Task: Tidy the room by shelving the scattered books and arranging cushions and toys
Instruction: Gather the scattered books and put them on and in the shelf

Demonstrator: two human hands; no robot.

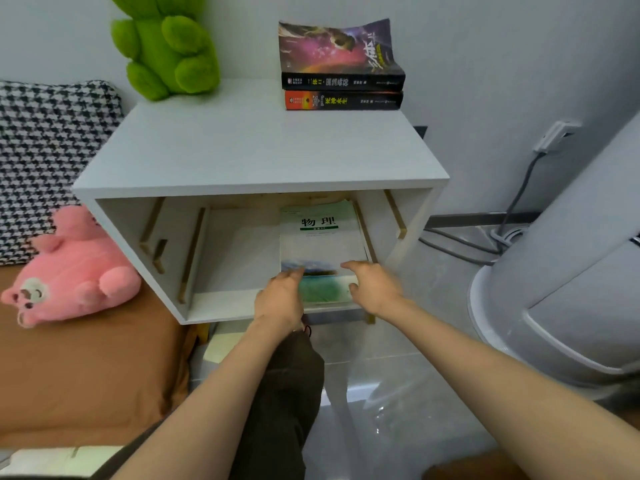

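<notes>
Cabinet (259, 150) shelf: textbook (322, 244), left hand (281, 301) + right hand (375, 289) prob. gripping.

You've got a white nightstand (259, 150), a bright green plush toy (166, 50), a purple-pink cover on the top book (336, 46), and a black spine with a red end on the lower book (343, 100). The physics textbook (322, 244) is white with green title lettering and a green bottom. The cushion (45, 150) is black-and-white houndstooth, the plush bear (76, 268) pink, the bedsheet (86, 368) brown.
</notes>
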